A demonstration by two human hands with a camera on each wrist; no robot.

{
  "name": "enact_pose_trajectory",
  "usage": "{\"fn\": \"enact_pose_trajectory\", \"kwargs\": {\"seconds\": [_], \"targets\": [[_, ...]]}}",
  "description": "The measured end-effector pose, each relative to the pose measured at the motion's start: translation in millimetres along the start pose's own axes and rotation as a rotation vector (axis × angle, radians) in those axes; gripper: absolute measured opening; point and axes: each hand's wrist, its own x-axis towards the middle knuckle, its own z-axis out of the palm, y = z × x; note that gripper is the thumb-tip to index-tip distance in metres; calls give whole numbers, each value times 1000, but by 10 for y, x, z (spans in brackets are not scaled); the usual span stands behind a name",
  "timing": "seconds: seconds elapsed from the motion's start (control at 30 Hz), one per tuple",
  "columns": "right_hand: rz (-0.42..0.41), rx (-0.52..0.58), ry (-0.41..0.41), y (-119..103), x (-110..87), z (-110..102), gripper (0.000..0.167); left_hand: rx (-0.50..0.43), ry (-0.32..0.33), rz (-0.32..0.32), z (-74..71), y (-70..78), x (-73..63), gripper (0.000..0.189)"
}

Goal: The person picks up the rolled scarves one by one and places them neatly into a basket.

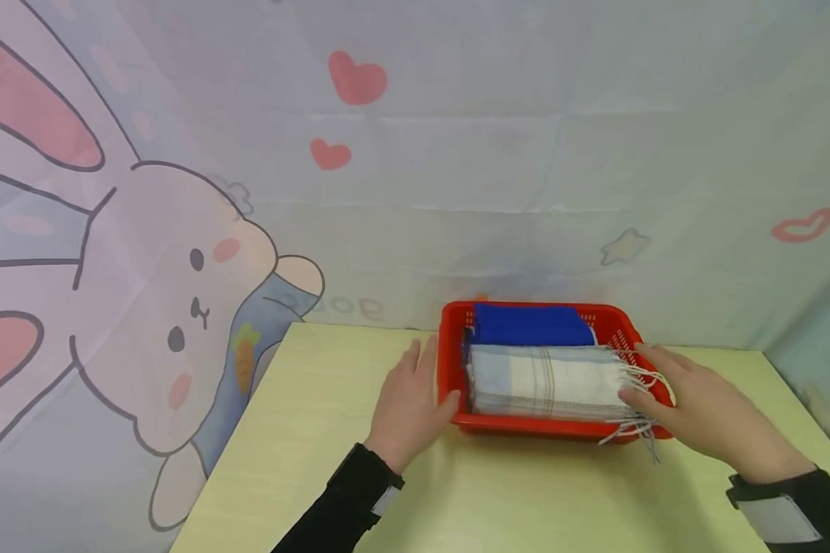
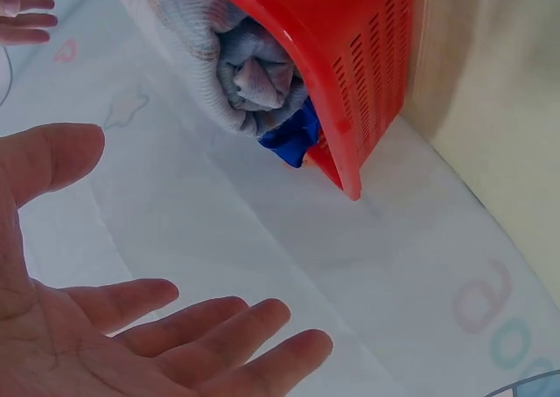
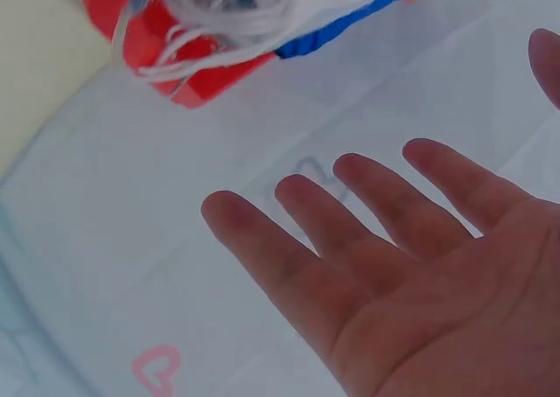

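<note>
A red plastic basket (image 1: 526,425) with slotted sides stands on the table. Inside lie a rolled plaid scarf (image 1: 546,382) in white and pale blue and, behind it, a folded blue cloth (image 1: 532,326). White fringe (image 1: 643,426) from the scarf hangs over the basket's right front corner. My left hand (image 1: 411,407) is beside the basket's left end, fingers straight and spread in the left wrist view. My right hand (image 1: 712,407) is at the right end, by the fringe; its fingers look extended in the right wrist view. Neither hand grips anything.
The pale yellow table (image 1: 332,407) extends to the left and front of the basket. Behind it hangs a light backdrop cloth (image 1: 491,153) with a printed rabbit and hearts. Black bands with white patches wrap both wrists.
</note>
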Motion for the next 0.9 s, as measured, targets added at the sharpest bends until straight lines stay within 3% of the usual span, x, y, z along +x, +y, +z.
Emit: {"fn": "enact_pose_trajectory", "kwargs": {"seconds": [0.2,0.43,0.63,0.9], "targets": [[-53,88,93,-135,-123,274,83,44,8,-11,31,-68,-140,83],[20,168,197,-305,-244,628,83,80,27,-28,90,-128,-282,83],[34,185,320,-451,-332,855,82,88,56,-53,133,-151,-393,82],[78,157,340,-580,-407,1057,85,134,106,-75,207,-146,-561,77]]}}
